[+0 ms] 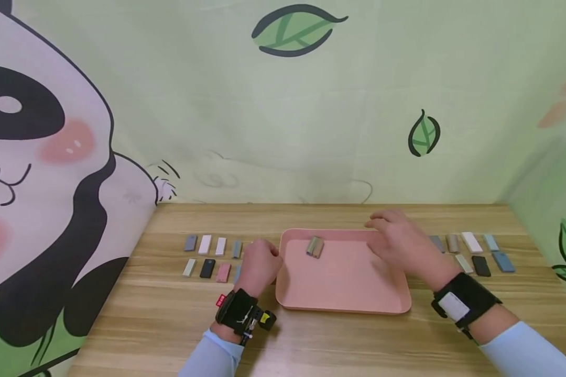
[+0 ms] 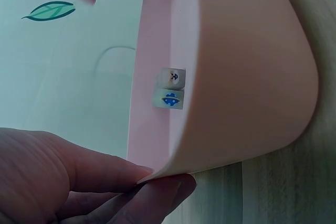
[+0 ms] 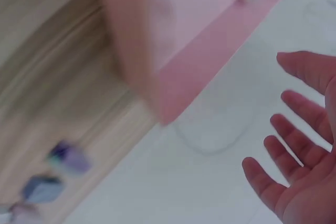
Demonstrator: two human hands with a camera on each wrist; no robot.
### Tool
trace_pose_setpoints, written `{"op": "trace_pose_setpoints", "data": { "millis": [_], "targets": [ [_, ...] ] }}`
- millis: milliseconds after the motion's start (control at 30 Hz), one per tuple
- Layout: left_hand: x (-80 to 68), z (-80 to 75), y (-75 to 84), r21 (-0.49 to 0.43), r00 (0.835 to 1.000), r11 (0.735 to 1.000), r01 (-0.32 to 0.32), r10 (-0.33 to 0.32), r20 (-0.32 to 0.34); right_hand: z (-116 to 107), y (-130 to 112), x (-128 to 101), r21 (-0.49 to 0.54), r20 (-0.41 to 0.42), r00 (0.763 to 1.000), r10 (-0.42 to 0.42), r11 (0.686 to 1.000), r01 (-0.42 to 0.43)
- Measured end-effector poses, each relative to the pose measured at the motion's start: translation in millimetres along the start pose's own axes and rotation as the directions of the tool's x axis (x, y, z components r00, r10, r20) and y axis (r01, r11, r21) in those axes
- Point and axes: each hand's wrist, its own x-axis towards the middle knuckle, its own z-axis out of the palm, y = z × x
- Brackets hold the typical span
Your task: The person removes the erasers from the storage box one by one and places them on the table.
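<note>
A pink tray (image 1: 344,283) lies on the wooden table. At its left edge my left hand (image 1: 260,263) pinches the rim between thumb and fingers, plainest in the left wrist view. My right hand (image 1: 403,246) is held over the tray's right part, with fingers spread and nothing in them. Side by side inside the tray, near its back left, lie two small blocks (image 1: 315,247). Their end faces carry little pictures in the left wrist view, one a blue pattern (image 2: 170,99) and one an animal-like face (image 2: 175,77).
Left of the tray stand two rows of small blocks, among them a black one (image 1: 207,268) and a pink one (image 1: 223,273). More blocks lie on the right, including a blue one (image 1: 503,262) and a white one (image 1: 471,242). A printed cloth (image 1: 311,131) hangs behind the table.
</note>
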Motion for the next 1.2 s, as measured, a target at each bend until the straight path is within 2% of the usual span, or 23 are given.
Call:
{"op": "trace_pose_setpoints", "data": {
  "millis": [167,267,433,533,633,1000,1200],
  "targets": [
    [0.5,-0.1,-1.2,-0.012,1.000,1.000,0.003,-0.003,0.007,11,-27,21,-0.006,0.073,0.990,-0.123,0.992,0.123],
    [1.0,0.1,-1.7,-0.012,1.000,1.000,0.000,0.000,0.007,20,-38,30,-0.044,0.111,0.978,-0.179,0.982,0.184],
    [1.7,0.4,-2.1,-0.008,1.000,1.000,0.006,-0.006,0.009,40,-47,38,-0.081,0.170,0.949,-0.264,0.956,0.281],
    [1.8,0.2,-2.0,-0.014,1.000,1.000,0.017,-0.017,0.019,50,-49,42,-0.049,0.206,0.931,-0.302,0.947,0.318],
    [1.7,-0.1,-1.5,-0.014,1.000,1.000,0.018,-0.018,0.020,55,-52,45,-0.034,0.228,0.921,-0.314,0.943,0.330],
    [1.1,0.2,-2.4,-0.013,1.000,1.000,0.002,-0.001,0.016,67,-57,58,0.012,0.218,0.929,-0.300,0.952,0.305],
    [0.9,-0.3,-1.3,-0.018,1.000,1.000,0.008,-0.008,0.020,70,-58,62,-0.028,0.213,0.933,-0.290,0.953,0.303]
  ]
}}
